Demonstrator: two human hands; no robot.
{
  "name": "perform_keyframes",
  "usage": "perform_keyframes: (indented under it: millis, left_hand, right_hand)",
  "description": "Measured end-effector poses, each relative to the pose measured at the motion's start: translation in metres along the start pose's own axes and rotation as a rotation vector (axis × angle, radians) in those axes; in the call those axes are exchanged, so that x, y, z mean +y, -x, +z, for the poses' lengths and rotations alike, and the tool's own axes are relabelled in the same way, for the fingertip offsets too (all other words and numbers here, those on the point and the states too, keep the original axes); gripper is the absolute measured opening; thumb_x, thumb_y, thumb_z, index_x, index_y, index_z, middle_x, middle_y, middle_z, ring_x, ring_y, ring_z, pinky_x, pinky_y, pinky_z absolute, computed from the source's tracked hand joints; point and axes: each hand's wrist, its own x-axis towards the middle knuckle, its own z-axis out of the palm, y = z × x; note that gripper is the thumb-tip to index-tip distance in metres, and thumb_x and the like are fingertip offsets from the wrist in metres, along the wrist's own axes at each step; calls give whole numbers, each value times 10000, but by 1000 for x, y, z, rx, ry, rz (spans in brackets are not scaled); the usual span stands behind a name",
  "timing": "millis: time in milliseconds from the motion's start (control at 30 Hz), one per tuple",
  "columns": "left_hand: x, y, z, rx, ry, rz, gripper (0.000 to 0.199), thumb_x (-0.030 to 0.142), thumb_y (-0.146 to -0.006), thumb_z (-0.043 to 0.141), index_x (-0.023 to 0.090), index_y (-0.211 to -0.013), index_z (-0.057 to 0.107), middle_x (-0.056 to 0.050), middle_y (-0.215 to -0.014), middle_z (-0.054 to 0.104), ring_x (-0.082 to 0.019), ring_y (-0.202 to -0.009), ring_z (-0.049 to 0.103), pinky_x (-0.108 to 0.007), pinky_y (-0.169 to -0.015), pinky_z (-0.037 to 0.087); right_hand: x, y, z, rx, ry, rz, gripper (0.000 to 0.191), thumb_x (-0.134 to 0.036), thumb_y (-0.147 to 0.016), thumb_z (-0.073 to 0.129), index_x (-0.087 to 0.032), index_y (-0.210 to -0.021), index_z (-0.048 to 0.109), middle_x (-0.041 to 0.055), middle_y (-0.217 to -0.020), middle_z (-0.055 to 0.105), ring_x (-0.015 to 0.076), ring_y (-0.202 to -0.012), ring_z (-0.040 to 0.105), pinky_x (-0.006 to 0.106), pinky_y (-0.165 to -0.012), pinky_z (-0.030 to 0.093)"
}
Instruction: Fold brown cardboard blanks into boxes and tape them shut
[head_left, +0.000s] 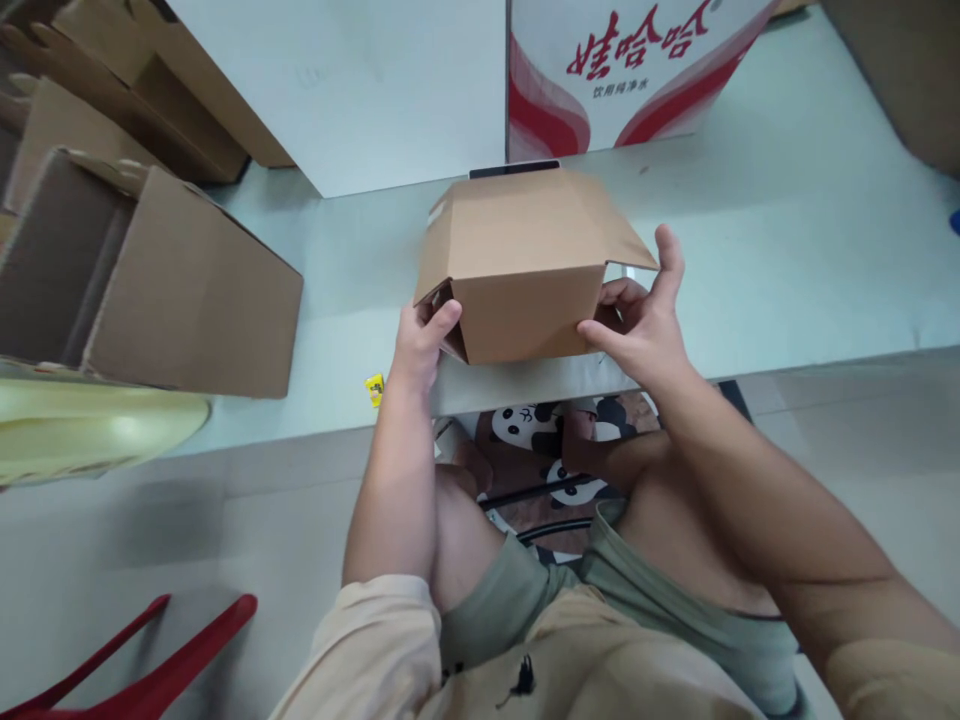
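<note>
A brown cardboard box (525,235) is held between my two hands near the front edge of the table, with flaps sticking out at both ends. My left hand (421,345) grips its left end, thumb on the near corner and the other fingers partly hidden under the flap. At the right end, my right hand (641,325) pinches the near lower corner, its thumb on the front face and some fingers curled into the open end. One finger of that hand points up beside the right flap. What is inside the box cannot be seen.
Open cardboard boxes (195,290) crowd the left of the pale table (780,250). Behind stand a white box (375,80) and a red-and-white printed carton (630,70). A small yellow packet (374,389) lies near the front edge. Red legs (187,660) show at lower left.
</note>
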Motion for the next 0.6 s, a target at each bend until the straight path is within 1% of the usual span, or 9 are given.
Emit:
perform_keyframes:
  millis: [100,200,233,300,400,433,500,533,600]
  left_hand:
    - [-1,1,-3,40,-71,-53,731,712,-637,817,222,-1156,657,-154,-1230,720,-313,-1180,686,-425,-977,566]
    - [1,3,-3,150,-167,-78,752,658,-541,896,186,-1089,687,-158,-1190,719,-311,-1149,679,-428,-997,543]
    - [3,3,-2,192,-194,-79,733,648,-524,906,178,-1048,698,-148,-1141,726,-298,-1104,686,-415,-971,547]
    - [5,4,0,254,-212,-72,665,637,-528,903,176,-964,705,-113,-1004,734,-253,-948,693,-370,-853,561]
    - [9,7,4,289,-130,-38,488,634,-654,806,195,-821,674,-43,-786,682,-178,-711,630,-295,-645,509]
    - [9,8,5,298,-76,-33,446,638,-712,731,202,-754,648,-29,-718,645,-165,-653,598,-285,-593,479]
    - [10,9,6,310,20,-48,421,598,-786,562,214,-613,566,-16,-587,542,-151,-545,521,-282,-507,416]
    - [11,8,6,312,35,-61,393,539,-782,520,217,-558,523,-12,-538,492,-143,-502,477,-281,-477,386]
    - [9,6,3,322,-28,-81,278,393,-715,534,215,-507,485,-1,-499,451,-127,-469,430,-271,-460,363]
  right_hand:
    - [8,-2,-3,78,32,-5,1164,-472,-695,827,-343,-1591,94,22,-1008,714,194,-802,668,376,-764,578]
    - [15,-4,-7,72,35,-1,1074,-515,-738,783,-346,-1579,138,23,-1002,712,196,-755,659,395,-723,570]
    - [16,-4,-9,56,25,1,1016,-542,-764,753,-344,-1571,169,24,-1000,712,199,-765,665,402,-726,571]
    - [14,-4,-11,35,11,4,867,-601,-818,675,-336,-1537,269,31,-1023,709,207,-816,679,415,-753,577]
    - [5,-4,-14,53,22,-22,604,-666,-880,543,-290,-1351,531,64,-1141,699,226,-976,684,431,-846,577]
    - [2,-5,-15,68,22,-29,553,-672,-894,510,-271,-1265,595,72,-1170,697,235,-1035,677,435,-885,571]
    - [-1,-7,-16,107,0,-28,494,-654,-913,478,-246,-1125,658,77,-1166,704,247,-1103,665,435,-939,557]
    - [-1,-8,-16,134,-15,-22,468,-634,-917,477,-242,-1085,668,73,-1134,712,246,-1103,665,433,-952,552]
    - [-2,-9,-17,202,-31,-20,409,-592,-908,498,-240,-1023,673,57,-1053,716,234,-1046,673,423,-943,551]
